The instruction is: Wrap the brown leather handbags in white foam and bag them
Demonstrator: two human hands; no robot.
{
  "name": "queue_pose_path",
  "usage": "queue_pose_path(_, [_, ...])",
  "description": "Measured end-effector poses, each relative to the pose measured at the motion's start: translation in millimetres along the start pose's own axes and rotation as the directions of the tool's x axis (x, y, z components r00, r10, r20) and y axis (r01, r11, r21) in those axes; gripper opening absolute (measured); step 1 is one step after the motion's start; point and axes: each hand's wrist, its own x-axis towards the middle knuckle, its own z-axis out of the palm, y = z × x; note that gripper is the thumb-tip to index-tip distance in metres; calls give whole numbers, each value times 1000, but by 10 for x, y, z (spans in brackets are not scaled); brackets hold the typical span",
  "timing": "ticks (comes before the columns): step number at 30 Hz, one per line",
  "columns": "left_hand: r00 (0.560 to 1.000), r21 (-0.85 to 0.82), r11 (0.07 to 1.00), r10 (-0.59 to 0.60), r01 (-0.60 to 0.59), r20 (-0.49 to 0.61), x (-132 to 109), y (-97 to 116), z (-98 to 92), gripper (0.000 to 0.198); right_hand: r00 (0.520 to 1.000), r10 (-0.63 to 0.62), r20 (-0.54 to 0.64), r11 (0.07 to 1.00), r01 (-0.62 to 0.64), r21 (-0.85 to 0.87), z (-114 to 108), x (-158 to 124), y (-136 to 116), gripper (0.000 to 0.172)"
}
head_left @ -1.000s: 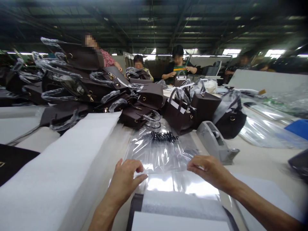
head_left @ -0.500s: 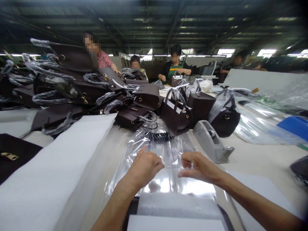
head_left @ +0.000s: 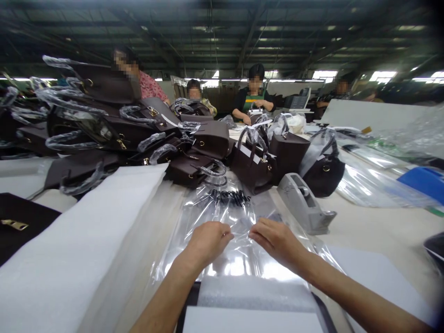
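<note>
A clear plastic bag with black lettering lies flat in front of me, its surface creased between my hands. My left hand is closed over it, fingertips pinching the film. Facing it, my right hand also pinches the film, thumb against curled fingers. The fingertips of both hands are partly hidden. Closest to me is a dark brown handbag, partly covered by white foam sheeting and a white board.
Brown handbags with wrapped handles are heaped behind the plastic. A grey tape dispenser stands right of it. White foam sheets lie on the left; more clear plastic lies right. Several people work beyond the heap, including one in a green apron.
My right hand has closed from a loose, parted grip into a pinch and moved slightly left. My left fingers have curled in, and the film between the hands is more wrinkled.
</note>
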Motion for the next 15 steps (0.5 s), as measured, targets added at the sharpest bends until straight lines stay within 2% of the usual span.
queue_pose_path(3, [996, 75, 994, -81, 83, -25, -20, -192, 46, 13, 976, -209, -62, 951, 188, -246, 30, -106, 11, 27])
queue_pose_path(5, [990, 103, 985, -137, 139, -30, -64, -349, 99, 10, 955, -283, -92, 915, 240, -324, 21, -181, 39, 26])
queue_pose_path(8, [979, 103, 975, -191, 198, -74, -144, -535, 199, 7, 950, -250, -188, 938, 189, -292, 0, -264, 87, 21])
queue_pose_path(11, [951, 68, 967, -228, 247, -207, -215, -604, 267, 11, 943, -193, -272, 967, 136, -216, 21, -304, 122, 17])
queue_pose_path(13, [912, 33, 963, -243, 269, -331, -261, -602, 280, 14, 961, -171, -216, 969, 123, -216, 67, -321, 144, 16])
queue_pose_path(15, [866, 4, 964, -237, 266, -441, -309, -592, 284, 17, 993, -105, -52, 963, 88, -254, 130, -338, 169, 15])
